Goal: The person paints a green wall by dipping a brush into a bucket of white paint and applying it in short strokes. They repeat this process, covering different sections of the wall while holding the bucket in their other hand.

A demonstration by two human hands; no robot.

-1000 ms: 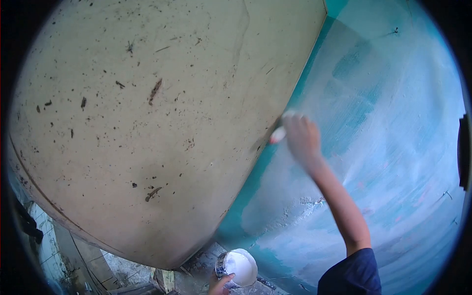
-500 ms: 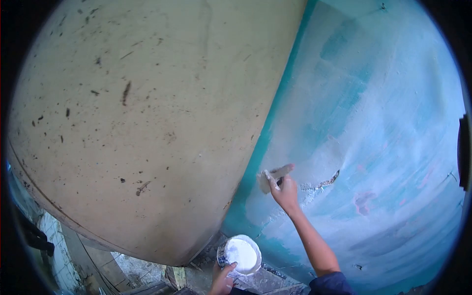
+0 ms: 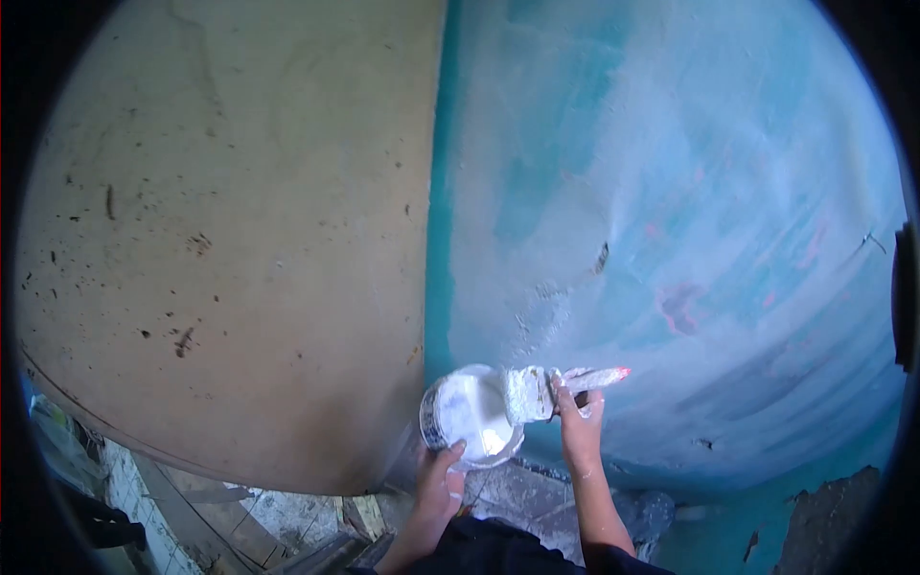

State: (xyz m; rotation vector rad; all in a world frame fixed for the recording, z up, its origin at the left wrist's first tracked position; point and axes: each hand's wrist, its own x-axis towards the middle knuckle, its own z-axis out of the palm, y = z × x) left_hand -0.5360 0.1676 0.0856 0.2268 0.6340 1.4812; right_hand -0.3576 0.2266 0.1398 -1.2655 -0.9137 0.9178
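Observation:
My left hand (image 3: 441, 484) grips a round tub (image 3: 433, 422) of white paint low in front of the wall corner, its thumb over the near rim. The white paint (image 3: 470, 407) shows inside the tilted tub. In my right hand (image 3: 580, 422) is a wide flat paintbrush (image 3: 529, 395), thickly coated in white, with its red-tipped handle pointing right. The brush head lies right at the tub's right rim. White smears mark the fingers of both hands.
A turquoise wall (image 3: 537, 182) with whitish, streaky coating stands on the right, with a small dark hole (image 3: 601, 259) in it. At left is a beige, dark-speckled surface (image 3: 259, 240). Boards and debris (image 3: 206, 503) lie on the floor below.
My right hand has brought the paintbrush down from the wall to the tub's rim. The tub is slightly higher in view, and the camera has turned right.

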